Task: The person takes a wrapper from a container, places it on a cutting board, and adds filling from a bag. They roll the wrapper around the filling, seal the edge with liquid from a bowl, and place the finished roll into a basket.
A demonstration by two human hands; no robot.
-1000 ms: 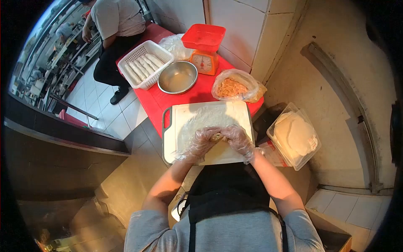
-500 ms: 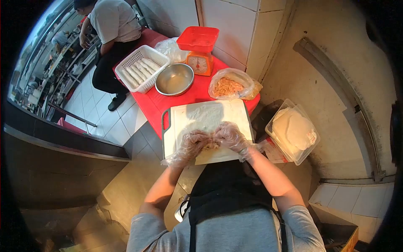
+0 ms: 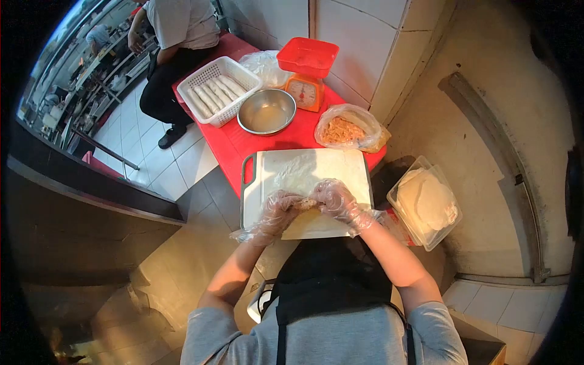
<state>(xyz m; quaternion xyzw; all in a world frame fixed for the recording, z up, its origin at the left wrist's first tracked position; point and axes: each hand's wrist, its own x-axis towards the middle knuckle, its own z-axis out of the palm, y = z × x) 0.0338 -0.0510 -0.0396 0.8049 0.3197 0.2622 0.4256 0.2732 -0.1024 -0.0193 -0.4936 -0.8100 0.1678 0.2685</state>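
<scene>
My left hand (image 3: 278, 214) and my right hand (image 3: 336, 199), both in clear plastic gloves, meet over a white cutting board (image 3: 353, 164) with a grey rim. Their fingers are curled and pinch a clump of shredded filling (image 3: 308, 204) at the near part of a thin pale spring roll wrapper (image 3: 296, 172). The wrapper lies flat on the board beyond my fingers. Its near edge is partly hidden by my hands. A plastic bag (image 3: 347, 129) of orange shredded filling stands open behind the board's right corner.
On the red table (image 3: 228, 148) are a white basket (image 3: 228, 118) of several rolls, a steel bowl (image 3: 266, 112) and an orange kitchen scale (image 3: 305, 92). At right, a clear container (image 3: 453, 228) holds stacked wrappers (image 3: 426, 198). A person (image 3: 182, 27) sits at the back left.
The view has shifted slightly, so the table things appear farther right. My fingers have drawn in around the filling, which shows less and sits a little farther up the board.
</scene>
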